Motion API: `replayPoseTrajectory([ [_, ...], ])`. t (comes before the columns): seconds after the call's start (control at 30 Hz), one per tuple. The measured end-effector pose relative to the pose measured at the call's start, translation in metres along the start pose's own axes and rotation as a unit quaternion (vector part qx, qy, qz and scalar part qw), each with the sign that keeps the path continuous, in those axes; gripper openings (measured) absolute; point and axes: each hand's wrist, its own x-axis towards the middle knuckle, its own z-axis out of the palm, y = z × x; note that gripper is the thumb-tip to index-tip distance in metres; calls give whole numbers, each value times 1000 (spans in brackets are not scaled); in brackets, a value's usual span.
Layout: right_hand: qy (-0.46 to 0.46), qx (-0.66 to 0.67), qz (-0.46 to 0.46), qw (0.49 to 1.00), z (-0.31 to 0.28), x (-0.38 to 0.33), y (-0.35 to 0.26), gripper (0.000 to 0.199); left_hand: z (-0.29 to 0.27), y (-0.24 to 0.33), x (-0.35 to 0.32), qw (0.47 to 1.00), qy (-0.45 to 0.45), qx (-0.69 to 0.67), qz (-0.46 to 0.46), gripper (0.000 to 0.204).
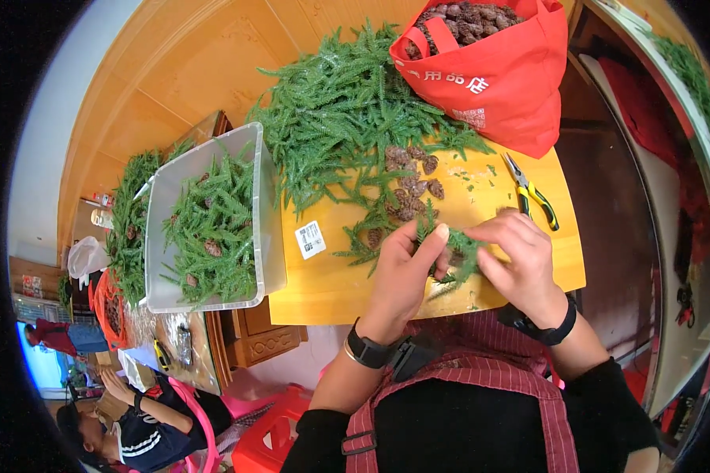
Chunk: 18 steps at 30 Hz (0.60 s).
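Near the front edge of the yellow table (323, 292), my left hand (398, 272) is closed, pinching a green artificial pine sprig (464, 264) between thumb and fingers. My right hand (525, 256) has its thumb and fingertips closed on the same sprig from the right. Part of the sprig is hidden by my fingers. Just beyond my hands lie several brown pine cones (410, 206) in a loose cluster, with more greenery beside them. A pair of pliers (531, 193) with yellow and black handles rests to the right.
A big heap of pine sprigs (339, 102) covers the table's far side. At the far right stands a red bag (497, 87) full of pine cones. A clear plastic bin (272, 229) of coned sprigs is on the left. Another person (150, 422) sits lower left, near a red stool (272, 433).
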Motion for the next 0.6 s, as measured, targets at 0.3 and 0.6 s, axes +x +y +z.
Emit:
replayPoseTrajectory([
  [0.3, -52, 214, 188, 957, -6, 1, 2, 11, 0, -2, -1, 995, 25, 87, 32, 9],
  [0.6, -65, 387, 291, 872, 0, -2, 6, 12, -2, -2, 2, 983, 18, 155, 99, 8],
])
